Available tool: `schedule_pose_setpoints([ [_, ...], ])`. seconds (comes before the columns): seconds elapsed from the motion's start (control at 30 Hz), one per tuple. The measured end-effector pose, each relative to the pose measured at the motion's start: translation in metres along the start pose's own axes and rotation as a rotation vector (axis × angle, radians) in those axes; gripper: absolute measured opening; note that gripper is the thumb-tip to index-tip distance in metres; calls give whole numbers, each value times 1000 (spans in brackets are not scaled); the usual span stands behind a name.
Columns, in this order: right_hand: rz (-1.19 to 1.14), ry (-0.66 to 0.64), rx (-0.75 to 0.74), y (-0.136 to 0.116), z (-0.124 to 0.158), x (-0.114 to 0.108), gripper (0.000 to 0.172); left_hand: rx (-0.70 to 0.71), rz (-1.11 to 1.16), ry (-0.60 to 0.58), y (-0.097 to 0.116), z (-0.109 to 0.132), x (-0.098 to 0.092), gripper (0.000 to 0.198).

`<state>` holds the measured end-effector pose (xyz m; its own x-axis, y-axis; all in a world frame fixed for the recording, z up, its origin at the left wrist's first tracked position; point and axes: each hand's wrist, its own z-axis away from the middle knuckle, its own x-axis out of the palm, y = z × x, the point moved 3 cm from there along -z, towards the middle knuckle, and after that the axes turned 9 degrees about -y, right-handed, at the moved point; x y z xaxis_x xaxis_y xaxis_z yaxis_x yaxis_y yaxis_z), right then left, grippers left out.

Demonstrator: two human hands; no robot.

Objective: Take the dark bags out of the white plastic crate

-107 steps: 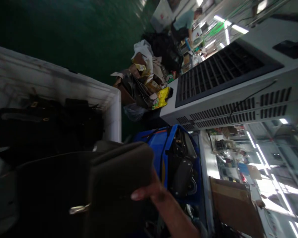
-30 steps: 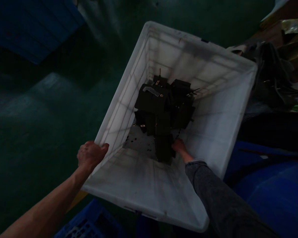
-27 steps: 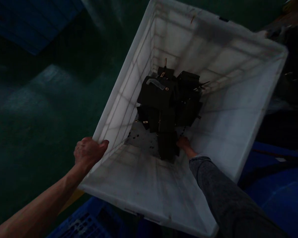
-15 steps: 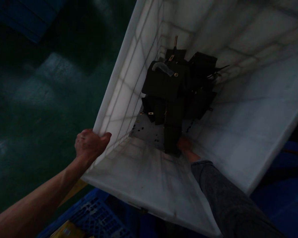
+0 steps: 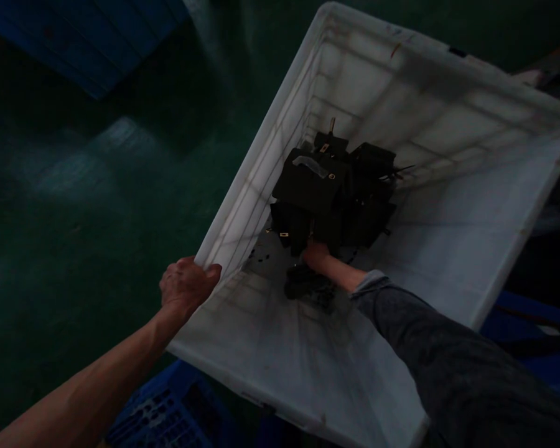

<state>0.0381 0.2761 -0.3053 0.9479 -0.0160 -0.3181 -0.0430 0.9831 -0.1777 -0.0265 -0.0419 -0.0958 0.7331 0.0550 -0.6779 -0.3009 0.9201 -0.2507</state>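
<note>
One big white bin (image 5: 448, 205), stiff-walled and probably light, has its rim clamped in the left hand (image 5: 186, 287). Beyond the right hand (image 5: 316, 254), whose grip I cannot tell, black bags (image 5: 336, 193) pile up; they look soft and light, best taken by a flap or strap.

Nothing readable is showing anywhere: no text, label, brand or number on the white bin (image 5: 448, 205), the dark bags (image 5: 336, 199) piled inside it, or the blue crate (image 5: 158, 417) below it.

White bin (image 5: 452, 205) on green floor (image 5: 74, 199)
</note>
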Motion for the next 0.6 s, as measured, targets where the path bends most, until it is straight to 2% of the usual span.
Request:
schedule_pose_setpoints([
  [0.1, 63, 23, 48, 13, -43, -24, 42, -9, 1, 22, -2, -2, 3, 59],
  [0.2, 95, -31, 140, 32, -66, -25, 45, -2, 20, 40, -3, -4, 5, 57],
  [0.3, 118, -42, 170, 49, -61, -12, 46, 8, 30, 19, -4, -5, 5, 54],
  [0.43, 166, 37, -4, 50, -37, 0, 44, -9, 24, 0, -5, -6, 4, 55],
  [0.53, 236, 101, -96, 42, -37, -5, 45, -2, 23, 9, -4, -5, 4, 57],
  [0.6, 231, 96, -19, 42, -47, -14, 50, 1, 11, 15, -2, -4, 4, 59],
])
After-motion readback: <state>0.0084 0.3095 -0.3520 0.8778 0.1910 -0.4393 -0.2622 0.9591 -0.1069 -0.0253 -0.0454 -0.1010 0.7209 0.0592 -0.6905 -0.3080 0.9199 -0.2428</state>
